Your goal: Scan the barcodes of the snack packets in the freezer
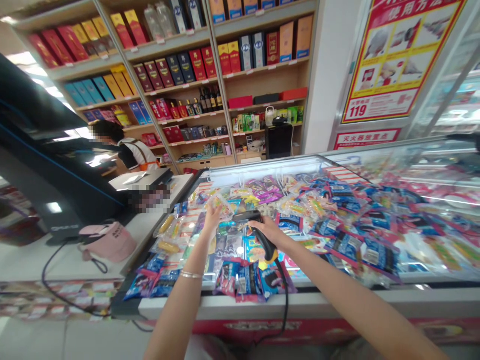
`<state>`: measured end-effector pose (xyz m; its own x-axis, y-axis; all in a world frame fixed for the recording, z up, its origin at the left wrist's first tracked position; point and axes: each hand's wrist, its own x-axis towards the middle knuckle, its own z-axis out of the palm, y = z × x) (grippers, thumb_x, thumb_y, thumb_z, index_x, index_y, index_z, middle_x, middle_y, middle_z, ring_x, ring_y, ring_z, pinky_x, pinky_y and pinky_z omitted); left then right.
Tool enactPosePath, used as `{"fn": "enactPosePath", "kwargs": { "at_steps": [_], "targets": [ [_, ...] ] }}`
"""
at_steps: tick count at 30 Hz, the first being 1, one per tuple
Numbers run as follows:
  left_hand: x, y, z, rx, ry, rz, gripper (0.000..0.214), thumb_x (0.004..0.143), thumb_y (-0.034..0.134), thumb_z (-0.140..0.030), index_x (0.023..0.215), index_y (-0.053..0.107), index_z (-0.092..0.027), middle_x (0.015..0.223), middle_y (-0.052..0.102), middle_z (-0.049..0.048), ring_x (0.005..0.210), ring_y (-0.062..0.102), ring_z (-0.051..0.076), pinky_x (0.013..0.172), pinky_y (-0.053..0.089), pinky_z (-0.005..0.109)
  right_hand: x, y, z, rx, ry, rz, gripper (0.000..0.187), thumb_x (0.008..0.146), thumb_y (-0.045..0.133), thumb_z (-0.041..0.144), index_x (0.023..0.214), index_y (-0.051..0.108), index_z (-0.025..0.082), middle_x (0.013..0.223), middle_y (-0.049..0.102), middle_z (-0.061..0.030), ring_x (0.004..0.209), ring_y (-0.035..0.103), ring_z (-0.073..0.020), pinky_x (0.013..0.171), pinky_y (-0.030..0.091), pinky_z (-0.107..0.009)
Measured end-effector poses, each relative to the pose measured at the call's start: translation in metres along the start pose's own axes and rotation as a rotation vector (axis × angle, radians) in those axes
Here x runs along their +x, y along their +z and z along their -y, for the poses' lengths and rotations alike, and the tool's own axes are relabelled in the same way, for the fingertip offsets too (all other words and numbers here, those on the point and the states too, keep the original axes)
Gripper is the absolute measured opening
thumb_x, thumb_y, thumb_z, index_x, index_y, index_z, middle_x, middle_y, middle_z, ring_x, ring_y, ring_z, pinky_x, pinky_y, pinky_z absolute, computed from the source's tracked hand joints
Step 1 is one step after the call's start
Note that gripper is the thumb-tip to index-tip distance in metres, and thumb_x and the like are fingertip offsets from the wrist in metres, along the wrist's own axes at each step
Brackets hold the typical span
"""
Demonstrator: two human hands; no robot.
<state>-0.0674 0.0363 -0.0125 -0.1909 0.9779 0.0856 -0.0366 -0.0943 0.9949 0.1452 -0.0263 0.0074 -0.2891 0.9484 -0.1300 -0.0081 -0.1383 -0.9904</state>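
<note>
My right hand is closed round the handle of a black and yellow barcode scanner, its head pointing left over the chest freezer. A black cable runs from the scanner down over the freezer's front edge. My left hand reaches over the freezer and pinches a yellowish snack packet just in front of the scanner's head. A thin bracelet sits on my left wrist. Many coloured ice-cream packets fill the freezer.
To the left is a white counter with a pink cap and a dark screen stand. A person in a white and orange vest stands behind it. Shelves of boxed bottles line the back wall. A red notice hangs at the right.
</note>
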Motion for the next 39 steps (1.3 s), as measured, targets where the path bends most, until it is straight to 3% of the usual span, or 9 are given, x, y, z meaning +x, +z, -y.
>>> {"fn": "enactPosePath", "kwargs": {
  "at_steps": [7,16,23,30,34,36,39],
  "targets": [
    [-0.011,0.008,-0.008,0.088,-0.008,0.071,0.064,0.076,0.066,-0.030,0.134,0.040,-0.024,0.093,0.064,0.0055,0.059,0.062,0.012,0.053,0.055,0.024,0.002,-0.003,-0.003,-0.201,-0.105,0.010,0.014,0.077,0.062,0.031,0.076,0.061,0.017,0.064,0.069,-0.0030,0.038,0.055,-0.0128,0.040,0.043,-0.025],
    [-0.014,0.005,-0.012,0.130,-0.056,0.150,0.061,0.079,0.063,-0.033,0.135,0.040,-0.027,0.079,0.062,0.0012,0.052,0.057,0.009,0.049,0.054,0.024,-0.003,-0.004,0.004,-0.483,-0.238,-0.040,0.012,0.074,0.064,0.028,0.076,0.065,0.017,0.067,0.069,-0.0036,0.059,0.061,-0.0177,0.055,0.042,-0.025],
    [-0.013,0.002,-0.008,0.144,-0.052,0.186,0.063,0.079,0.062,-0.038,0.136,0.038,-0.029,0.090,0.062,0.0031,0.055,0.058,0.010,0.050,0.052,0.024,-0.005,-0.004,0.006,-0.530,-0.272,-0.048,0.012,0.074,0.065,0.029,0.072,0.065,0.018,0.063,0.068,-0.0023,0.061,0.061,-0.0178,0.055,0.038,-0.025],
    [-0.012,0.001,-0.007,0.147,-0.056,0.169,0.065,0.079,0.062,-0.035,0.139,0.038,-0.029,0.084,0.061,0.0020,0.053,0.056,0.009,0.051,0.051,0.024,-0.006,-0.004,0.007,-0.550,-0.253,-0.078,0.012,0.072,0.067,0.031,0.073,0.065,0.018,0.067,0.069,-0.0025,0.063,0.061,-0.0190,0.057,0.039,-0.026],
    [-0.008,0.000,-0.006,0.188,0.025,0.160,0.064,0.077,0.064,-0.031,0.137,0.042,-0.026,0.103,0.064,0.0070,0.070,0.063,0.014,0.058,0.053,0.024,-0.004,-0.006,0.004,-0.525,-0.270,-0.074,0.013,0.071,0.068,0.031,0.074,0.066,0.019,0.068,0.068,-0.0026,0.065,0.061,-0.0193,0.059,0.041,-0.026],
    [-0.006,0.000,-0.007,0.225,0.136,0.165,0.058,0.076,0.064,-0.028,0.132,0.049,-0.026,0.120,0.061,0.0087,0.093,0.063,0.019,0.073,0.054,0.026,-0.002,-0.007,0.003,-0.470,-0.274,-0.057,0.013,0.071,0.068,0.031,0.075,0.066,0.019,0.067,0.068,-0.0024,0.065,0.061,-0.0191,0.059,0.042,-0.026],
    [-0.004,-0.001,-0.007,0.259,0.293,0.165,0.051,0.077,0.063,-0.024,0.127,0.054,-0.024,0.137,0.051,0.0073,0.123,0.049,0.023,0.097,0.045,0.031,0.000,-0.008,0.000,-0.390,-0.249,-0.048,0.012,0.072,0.067,0.032,0.076,0.066,0.020,0.066,0.067,-0.0022,0.065,0.062,-0.0189,0.059,0.043,-0.026]
  ]
}}
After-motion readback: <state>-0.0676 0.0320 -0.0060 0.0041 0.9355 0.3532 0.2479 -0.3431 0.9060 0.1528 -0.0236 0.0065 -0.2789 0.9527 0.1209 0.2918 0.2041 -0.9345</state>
